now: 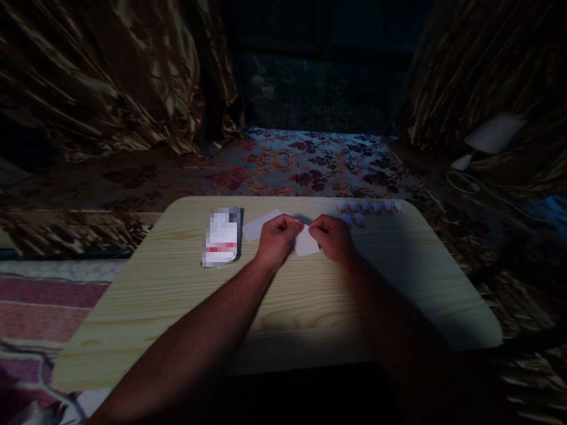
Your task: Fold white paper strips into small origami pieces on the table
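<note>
A small white sheet of paper is pinched at its upper edge between both hands, just above the table. My left hand is closed on its left side, thumb and forefinger pressed together. On the paper's right side, my right hand is closed the same way. Behind my left hand lies another pale piece of paper, partly covered by the hand. Several small whitish packets or folded pieces sit in rows beyond my right hand; what they are I cannot make out.
The light wooden table has rounded corners. A white pouch-like pack with a red band, blurred by pixels, lies at the left. A lamp with a cord stands on the patterned ledge at the far right. Curtains hang behind.
</note>
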{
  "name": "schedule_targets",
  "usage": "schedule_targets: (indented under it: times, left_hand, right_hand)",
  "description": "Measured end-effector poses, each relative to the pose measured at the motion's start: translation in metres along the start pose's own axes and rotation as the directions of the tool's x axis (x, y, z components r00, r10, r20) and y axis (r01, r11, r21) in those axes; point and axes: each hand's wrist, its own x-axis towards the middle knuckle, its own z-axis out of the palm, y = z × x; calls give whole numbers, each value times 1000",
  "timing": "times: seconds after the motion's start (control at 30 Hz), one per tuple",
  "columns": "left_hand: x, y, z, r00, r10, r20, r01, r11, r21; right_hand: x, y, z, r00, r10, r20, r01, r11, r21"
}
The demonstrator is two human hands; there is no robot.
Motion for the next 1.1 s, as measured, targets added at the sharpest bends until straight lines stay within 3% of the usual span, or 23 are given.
schedule_targets:
  times: [0.27,0.63,0.87,1.1]
  left_hand:
    - [0,0,0,1000,-2,1,2,998,-70]
    - [1,-1,-2,1000,24,-15,-24,999,26]
    - [3,-2,-2,999,-37,-10,36,998,-46]
    - [5,-1,-5,994,-97,51,95,995,38]
  right_hand:
    - [-1,1,1,1000,-5,4,5,1000,3]
    - [-1,0,0,1000,19,7,-19,1000,-22]
    - [-2,-2,1,999,37,13,-37,999,2]
    - [3,2,-3,996,75,-39,-75,997,8]
